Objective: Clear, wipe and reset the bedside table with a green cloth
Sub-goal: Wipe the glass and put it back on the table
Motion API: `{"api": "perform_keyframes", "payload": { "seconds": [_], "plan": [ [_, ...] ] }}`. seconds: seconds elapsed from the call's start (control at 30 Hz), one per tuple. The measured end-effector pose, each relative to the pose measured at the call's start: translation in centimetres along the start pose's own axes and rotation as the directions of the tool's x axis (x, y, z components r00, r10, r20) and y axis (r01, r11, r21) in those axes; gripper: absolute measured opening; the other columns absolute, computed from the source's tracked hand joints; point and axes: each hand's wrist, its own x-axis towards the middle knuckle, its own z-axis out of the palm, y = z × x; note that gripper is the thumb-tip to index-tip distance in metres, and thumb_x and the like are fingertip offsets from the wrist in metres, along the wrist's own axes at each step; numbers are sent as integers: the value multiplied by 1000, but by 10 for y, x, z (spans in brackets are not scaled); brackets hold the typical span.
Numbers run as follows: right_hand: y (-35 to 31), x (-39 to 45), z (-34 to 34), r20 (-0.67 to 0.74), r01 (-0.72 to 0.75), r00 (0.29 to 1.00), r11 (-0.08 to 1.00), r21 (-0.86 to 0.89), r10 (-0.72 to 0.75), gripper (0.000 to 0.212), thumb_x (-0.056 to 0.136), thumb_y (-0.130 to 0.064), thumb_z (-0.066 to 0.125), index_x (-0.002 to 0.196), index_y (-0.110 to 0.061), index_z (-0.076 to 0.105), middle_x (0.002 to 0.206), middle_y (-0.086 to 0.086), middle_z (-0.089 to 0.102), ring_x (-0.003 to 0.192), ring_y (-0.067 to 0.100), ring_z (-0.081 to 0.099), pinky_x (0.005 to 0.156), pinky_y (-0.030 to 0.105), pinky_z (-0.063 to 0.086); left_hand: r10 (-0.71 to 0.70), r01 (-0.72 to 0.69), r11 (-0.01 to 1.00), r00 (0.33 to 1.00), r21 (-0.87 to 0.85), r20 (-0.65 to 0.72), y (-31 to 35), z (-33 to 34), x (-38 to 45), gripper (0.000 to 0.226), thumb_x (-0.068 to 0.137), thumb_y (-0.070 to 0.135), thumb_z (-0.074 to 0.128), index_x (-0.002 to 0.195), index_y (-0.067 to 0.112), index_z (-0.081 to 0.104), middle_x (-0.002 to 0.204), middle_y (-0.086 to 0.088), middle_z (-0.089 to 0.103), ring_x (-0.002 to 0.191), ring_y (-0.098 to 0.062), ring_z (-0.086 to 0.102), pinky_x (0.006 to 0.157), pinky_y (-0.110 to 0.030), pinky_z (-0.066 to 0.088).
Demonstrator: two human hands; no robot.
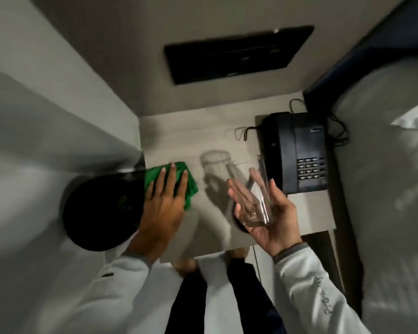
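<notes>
While the left hand [163, 208] presses flat, fingers spread, on the green cloth [179, 182] at the desk's [179, 141] left edge, the right hand [266, 213] grips a clear drinking glass [251, 189] beside the black telephone [297, 150].

Tabletop [203, 141]: smooth matt beige laminate, faint sheen, takes soft shadows. Green cloth [171, 179], at tabletop's left edge under the left hand [163, 208]: soft woven fabric, matt, creased. Glass [251, 189], above tabletop's front in the right hand [268, 213]: clear, smooth, glossy, thick base w/ bright glints. Phone [297, 150], on tabletop's right side: black plastic, semi-gloss body, keypad buttons shinier; thin black cords behind it look rubbery. Round black object [99, 210] left of tabletop: dark, smooth, material can't tell. Wall panel [237, 54] above tabletop: black, glossy. Sleeves [307, 280] nearest tabletop's front: light matt knit, ribbed cuffs. Bedding [396, 165] right of tabletop: white cloth, matt.
</notes>
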Motion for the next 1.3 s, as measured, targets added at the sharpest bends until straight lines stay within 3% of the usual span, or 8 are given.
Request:
{"api": "perform_keyframes", "payload": {
  "seconds": [0.33, 0.47, 0.67, 0.8, 0.93, 1.07, 1.2, 1.3],
  "plan": [
    [6, 34, 1, 19, -81, 996, 995, -57, 82, 46, 95, -42, 47, 138, -27, 56, 151, 23, 48, 112, 33, 68, 77, 35, 62, -72, 69, 995, 997, -78, -36, 5, 22, -12, 71, 99, 41, 53, 161, 17, 28, 166, -25, 24, 153, -43, 27, 117, -64, 33],
    [2, 41, 4, 25, -66, 997, 994, -82, 69, 54, 93, -41, 52, 145, -27, 49, 153, 22, 47, 112, 32, 69, 78, 35, 62, -75, 72, 996, 996, -60, -44, 6, 26, -3, 59, 99, 13, 46, 157, 18, 38, 162, -27, 34, 149, -47, 35, 110, -67, 41],
    [3, 40, 1, 115, -79, 989, 989, -125, 93, 95, 65, -34, 91, 148, -25, 45, 132, 11, 67, 111, 29, 70, 82, 42, 62, -58, 38, 972, 995, -230, -81, -10, -2, 4, 62, 88, -2, 41, 148, 8, 48, 148, -24, 55, 131, -41, 60, 77, -53, 64],
    [11, 34, 2, 119, -40, 991, 974, -223, 67, 91, 61, -38, 90, 143, -18, 54, 122, 5, 67, 100, 21, 68, 72, 34, 62, -215, 69, 910, 922, -409, -321, -13, -43, 9, 68, 86, -21, 51, 152, -5, 40, 150, -27, 51, 136, -39, 56, 103, -49, 56],
    [24, 32, 8, 15, -30, 999, 986, -162, 33, 91, 67, -55, 82, 146, -21, 50, 136, 12, 62, 106, 26, 65, 72, 32, 62, -101, -99, 840, 938, -534, -332, 12, -102, 16, 75, 83, -23, 50, 152, 5, 44, 160, -14, 43, 152, -36, 33, 121, -53, 36],
    [36, 28, 27, -16, 67, 998, 995, -69, -68, 55, 100, -51, 41, 137, -16, 58, 125, 16, 65, 107, 25, 65, 87, 33, 56, 14, -188, 837, 946, -514, -324, 56, -120, 8, 70, 82, -13, 47, 148, 10, 52, 157, -12, 47, 146, -43, 41, 91, -60, 60],
    [43, 24, 28, -91, 141, 985, 989, -38, -144, 48, 101, -38, 42, 136, -10, 60, 134, 12, 62, 128, 27, 54, 117, 36, 37, 139, -285, 877, 921, -388, -364, 73, -116, -6, 55, 89, 3, 41, 138, 10, 63, 150, -12, 56, 140, -45, 48, 77, -51, 66],
    [34, 23, 30, -106, 132, 985, 988, -75, -139, 42, 94, -42, 47, 103, -13, 76, 104, 9, 74, 101, 21, 69, 100, 29, 52, 231, -355, 867, 908, -349, -351, 74, -116, -26, 46, 92, 0, 53, 135, 9, 66, 148, -12, 58, 140, -44, 48, 80, -46, 66]
  ]
}}
